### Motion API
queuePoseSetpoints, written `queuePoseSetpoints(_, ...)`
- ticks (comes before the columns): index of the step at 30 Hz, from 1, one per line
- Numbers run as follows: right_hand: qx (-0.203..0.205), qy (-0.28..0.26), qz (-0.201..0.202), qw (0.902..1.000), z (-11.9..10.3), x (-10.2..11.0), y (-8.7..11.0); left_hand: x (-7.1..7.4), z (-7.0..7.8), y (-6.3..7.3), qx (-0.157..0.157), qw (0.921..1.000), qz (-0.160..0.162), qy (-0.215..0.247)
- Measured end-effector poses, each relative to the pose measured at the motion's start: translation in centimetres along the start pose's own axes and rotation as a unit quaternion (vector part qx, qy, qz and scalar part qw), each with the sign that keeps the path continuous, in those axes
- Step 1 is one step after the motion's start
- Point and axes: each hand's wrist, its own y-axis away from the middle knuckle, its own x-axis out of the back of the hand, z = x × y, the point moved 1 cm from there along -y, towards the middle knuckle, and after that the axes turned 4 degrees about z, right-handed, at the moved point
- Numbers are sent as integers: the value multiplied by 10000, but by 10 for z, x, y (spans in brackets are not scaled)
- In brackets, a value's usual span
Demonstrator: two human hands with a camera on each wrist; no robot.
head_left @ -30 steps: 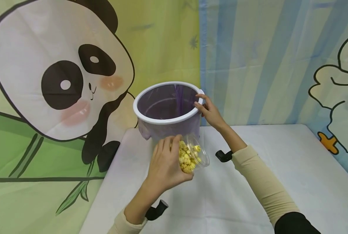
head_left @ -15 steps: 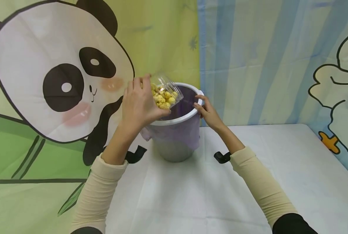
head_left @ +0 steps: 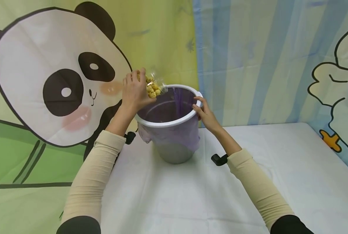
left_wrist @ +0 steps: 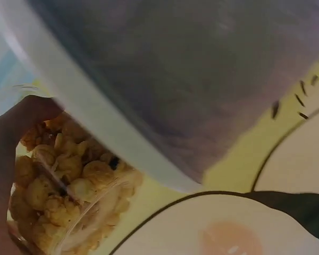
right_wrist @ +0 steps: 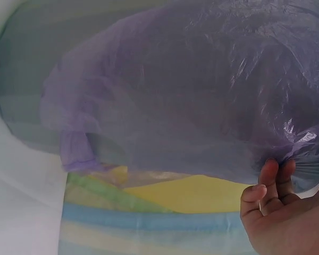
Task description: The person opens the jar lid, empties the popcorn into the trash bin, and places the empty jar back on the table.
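My left hand [head_left: 135, 89] grips a clear plastic jar of yellow popcorn [head_left: 153, 88], tilted with its mouth toward the right, just above the left rim of a trash can [head_left: 174, 152]. In the left wrist view the popcorn [left_wrist: 64, 180] fills the jar beside the can's pale rim [left_wrist: 90, 117]. A thin purple bag [head_left: 179, 138] lines the can and hangs over its outside. At the right of the can my right hand [head_left: 207, 115] holds the white rim, fingers curled at its edge. The right wrist view shows those fingertips [right_wrist: 269, 172] against the bag [right_wrist: 175, 106].
The can stands on a white-covered table [head_left: 250, 182] near its back edge. Behind it hang printed cloths, with a panda [head_left: 39, 42] at the left and blue stripes [head_left: 267, 65] at the right. Black camera mounts [head_left: 219, 160] stick out from the wrists.
My left hand has carried the popcorn jar from in front of the can up and leftward to its left rim. My right hand stays on the rim.
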Motion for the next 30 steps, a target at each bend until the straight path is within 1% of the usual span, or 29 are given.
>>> queuePoseSetpoints(4, -94, -46, -22, 9999, 14, 0, -6, -14, -9, 1, -569, 9975, 86, -401)
queuePoseSetpoints(8, -144, -14, 55, 9999, 27, -1, -12, -24, -13, 2, -935, 9928, 89, -738)
queuePoseSetpoints(14, -19, 35, 228, 9997, 29, -3, -10, -33, -15, 6, -1429, 9848, 162, -972)
queuePoseSetpoints(20, -12, 58, 221, 9997, 29, -3, -9, -38, -16, 13, -1822, 9765, 391, -1084)
queuePoseSetpoints(23, 9, 100, 213, 9997, 29, -3, -9, -39, -16, 14, -2025, 9697, 522, -1263)
queuePoseSetpoints(24, -5, 113, 200, 9997, 24, -3, -7, -39, -16, 14, -2088, 9675, 524, -1328)
queuePoseSetpoints(27, 6, 128, 206, 9997, 25, -3, -8, -39, -17, 15, -2263, 9609, 507, -1512)
queuePoseSetpoints(30, -32, 88, 233, 9997, 26, -4, -8, -37, -16, 14, -2370, 9574, 456, -1585)
